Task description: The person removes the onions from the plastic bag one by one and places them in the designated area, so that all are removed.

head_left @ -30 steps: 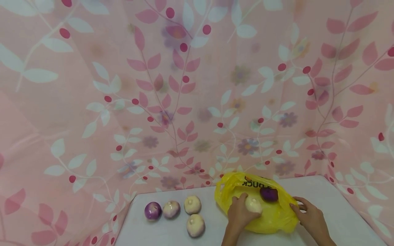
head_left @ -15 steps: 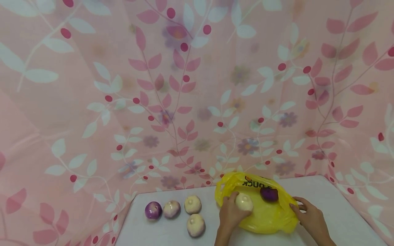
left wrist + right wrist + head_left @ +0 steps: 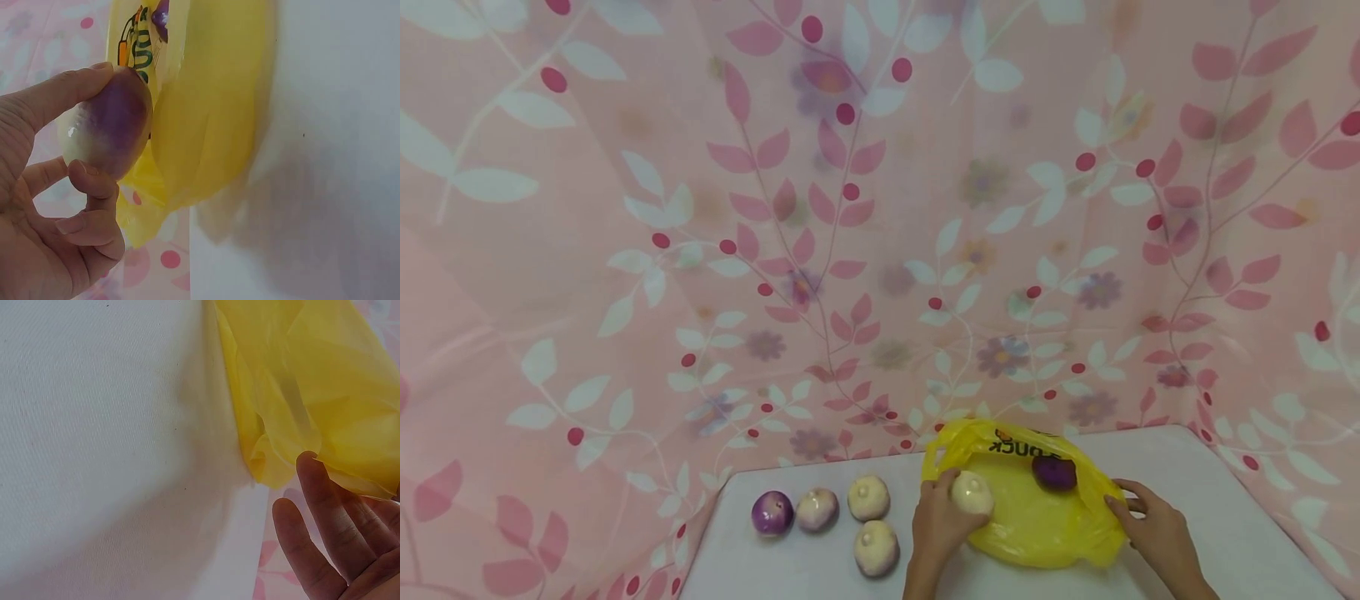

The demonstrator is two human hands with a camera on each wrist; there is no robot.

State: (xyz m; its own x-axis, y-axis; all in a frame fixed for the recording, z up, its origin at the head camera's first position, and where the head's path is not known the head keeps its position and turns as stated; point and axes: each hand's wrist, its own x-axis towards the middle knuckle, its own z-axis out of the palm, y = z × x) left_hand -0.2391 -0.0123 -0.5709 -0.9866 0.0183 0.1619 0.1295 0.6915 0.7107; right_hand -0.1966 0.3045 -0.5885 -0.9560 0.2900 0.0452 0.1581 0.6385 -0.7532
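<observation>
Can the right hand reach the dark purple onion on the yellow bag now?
Probably yes. The right hand rests at the edge of the yellow bag, and the dark purple onion lies uncovered on top, with nothing between them.

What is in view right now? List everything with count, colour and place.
onions on table: four, one purple, three pale, left of the bag
held onion: one, pale with purple patch, at the bag's left edge
purple onion: one, on the bag
plastic bag: one, yellow, table centre
table: one, white
curtain: pink, leaf print, behind
left hand: grips held onion
right hand: fingers on the bag's right edge
</observation>
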